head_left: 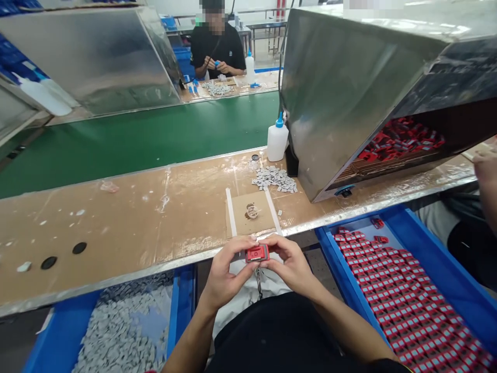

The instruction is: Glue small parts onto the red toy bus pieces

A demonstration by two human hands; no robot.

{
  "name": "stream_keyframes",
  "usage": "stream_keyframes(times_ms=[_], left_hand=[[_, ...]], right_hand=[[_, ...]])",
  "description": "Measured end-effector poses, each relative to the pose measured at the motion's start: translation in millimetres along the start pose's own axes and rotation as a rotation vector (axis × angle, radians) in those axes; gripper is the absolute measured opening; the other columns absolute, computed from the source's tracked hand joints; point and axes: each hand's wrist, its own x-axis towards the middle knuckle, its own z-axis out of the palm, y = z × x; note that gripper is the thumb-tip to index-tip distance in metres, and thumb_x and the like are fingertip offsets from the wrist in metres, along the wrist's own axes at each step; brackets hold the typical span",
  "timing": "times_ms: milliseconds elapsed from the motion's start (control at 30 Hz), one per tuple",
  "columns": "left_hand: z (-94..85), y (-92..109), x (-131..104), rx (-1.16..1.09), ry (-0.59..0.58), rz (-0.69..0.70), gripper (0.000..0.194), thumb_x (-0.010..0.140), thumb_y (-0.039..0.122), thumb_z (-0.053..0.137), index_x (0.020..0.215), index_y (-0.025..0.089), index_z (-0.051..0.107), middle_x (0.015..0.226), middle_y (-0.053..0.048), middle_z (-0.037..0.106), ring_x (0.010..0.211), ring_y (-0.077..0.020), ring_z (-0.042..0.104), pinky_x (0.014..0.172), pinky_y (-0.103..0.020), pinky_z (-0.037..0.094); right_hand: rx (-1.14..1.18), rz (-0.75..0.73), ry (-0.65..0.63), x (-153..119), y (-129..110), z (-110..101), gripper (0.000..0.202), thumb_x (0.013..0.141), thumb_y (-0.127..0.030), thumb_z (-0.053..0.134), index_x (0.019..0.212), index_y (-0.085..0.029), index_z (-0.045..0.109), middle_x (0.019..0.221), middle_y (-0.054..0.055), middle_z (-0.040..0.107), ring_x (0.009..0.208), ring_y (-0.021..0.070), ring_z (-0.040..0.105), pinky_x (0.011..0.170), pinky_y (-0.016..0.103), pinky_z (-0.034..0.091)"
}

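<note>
Between my two hands, just in front of the bench edge, is a small red plastic part (257, 253) with a grey strip on it. My left hand (229, 267) pinches its left end between thumb and fingers. The right end is gripped the same way by my right hand (289, 261). Past my fingers, a cardboard pad (243, 224) with white tape along its sides lies on the bench, and a small clear ring-shaped dish (252, 211) sits on it. A pile of small grey pieces (274, 178) lies behind the pad.
Right of me, a blue tray (438, 277) holds rows of red parts; a left one (182, 295) holds grey pieces. A metal hood (349, 93) covers more red parts. A white bottle (277, 141) stands beside it. Beyond the green belt (174, 129) sits another person (217, 49).
</note>
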Motion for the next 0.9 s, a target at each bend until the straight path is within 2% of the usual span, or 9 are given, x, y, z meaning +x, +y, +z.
stream_keyframes(times_ms=[133, 267, 367, 467, 567, 667, 733, 800, 900], left_hand=[[5.6, -14.4, 11.8, 0.018, -0.086, -0.018, 0.029, 0.097, 0.029, 0.066, 0.125, 0.021, 0.065, 0.121, -0.015, 0.076, 0.111, -0.0268, 0.075, 0.095, -0.040, 0.062], [6.8, -24.3, 24.4, 0.123, -0.211, 0.056, 0.032, 0.097, 0.033, 0.068, 0.126, 0.021, 0.067, 0.113, -0.013, 0.081, 0.102, -0.0257, 0.079, 0.089, -0.036, 0.065], [9.5, -29.8, 32.7, 0.126, -0.282, 0.080, 0.041, 0.092, 0.039, 0.072, 0.129, 0.021, 0.067, 0.110, -0.011, 0.082, 0.095, -0.0256, 0.080, 0.084, -0.035, 0.066], [16.8, -32.9, 39.3, 0.116, -0.330, 0.070, 0.044, 0.092, 0.040, 0.072, 0.131, 0.021, 0.066, 0.110, -0.011, 0.082, 0.094, -0.0257, 0.081, 0.082, -0.034, 0.067], [27.4, -31.6, 45.0, 0.084, -0.346, 0.029, 0.046, 0.090, 0.044, 0.074, 0.129, 0.021, 0.067, 0.107, -0.011, 0.083, 0.090, -0.0263, 0.081, 0.080, -0.034, 0.068], [35.7, -30.4, 49.9, -0.063, -0.400, -0.074, 0.061, 0.088, 0.050, 0.074, 0.141, 0.024, 0.059, 0.110, -0.011, 0.083, 0.084, -0.0240, 0.082, 0.077, -0.031, 0.069], [36.5, -34.4, 52.3, -0.153, -0.443, -0.097, 0.066, 0.089, 0.056, 0.069, 0.146, 0.025, 0.055, 0.118, -0.013, 0.080, 0.087, -0.0246, 0.082, 0.077, -0.030, 0.069], [32.6, -44.2, 53.4, -0.141, -0.450, -0.104, 0.056, 0.094, 0.055, 0.064, 0.141, 0.025, 0.061, 0.122, -0.014, 0.079, 0.095, -0.0261, 0.081, 0.076, -0.028, 0.068], [23.6, -65.0, 49.5, -0.072, -0.510, -0.209, 0.038, 0.095, 0.047, 0.065, 0.127, 0.027, 0.071, 0.107, -0.007, 0.084, 0.089, -0.0232, 0.082, 0.084, -0.027, 0.066]], right_hand=[[0.208, 0.115, 0.108, -2.3, 19.1, 5.7, 0.041, 0.085, -0.052, 0.078, 0.108, -0.022, 0.063, 0.108, 0.009, 0.068, 0.097, 0.0209, 0.072, 0.088, 0.033, 0.060], [-0.145, -0.043, 0.243, -3.3, 13.2, -10.2, 0.025, 0.096, -0.038, 0.068, 0.115, -0.024, 0.061, 0.115, 0.010, 0.064, 0.105, 0.0203, 0.067, 0.089, 0.033, 0.057], [-0.404, -0.113, 0.032, 4.4, -3.1, -31.8, 0.006, 0.100, -0.025, 0.060, 0.103, -0.022, 0.064, 0.107, 0.009, 0.066, 0.102, 0.0205, 0.066, 0.089, 0.033, 0.054], [-0.538, -0.115, -0.145, 12.3, -13.5, -47.0, 0.009, 0.102, -0.022, 0.055, 0.098, -0.020, 0.062, 0.100, 0.008, 0.067, 0.093, 0.0205, 0.065, 0.081, 0.031, 0.052], [-0.585, -0.117, -0.128, 7.7, -14.0, -50.8, 0.014, 0.104, -0.021, 0.051, 0.092, -0.020, 0.059, 0.095, 0.008, 0.067, 0.086, 0.0200, 0.063, 0.076, 0.030, 0.051], [-0.544, -0.096, 0.007, -8.4, -8.1, -62.9, 0.014, 0.102, -0.018, 0.051, 0.090, -0.020, 0.057, 0.091, 0.007, 0.067, 0.085, 0.0192, 0.064, 0.074, 0.029, 0.052], [-0.571, -0.079, 0.140, -19.3, -3.8, -90.9, 0.015, 0.102, -0.019, 0.051, 0.088, -0.021, 0.058, 0.090, 0.006, 0.069, 0.084, 0.0189, 0.066, 0.074, 0.029, 0.053], [-0.734, -0.019, 0.317, -25.5, -2.0, -139.3, 0.018, 0.101, -0.019, 0.052, 0.085, -0.021, 0.060, 0.086, 0.006, 0.070, 0.081, 0.0195, 0.067, 0.073, 0.030, 0.054], [-1.178, 0.375, 0.654, -19.1, -4.5, -235.8, 0.018, 0.094, -0.015, 0.059, 0.077, -0.020, 0.063, 0.078, 0.005, 0.069, 0.076, 0.0209, 0.067, 0.072, 0.031, 0.052]])
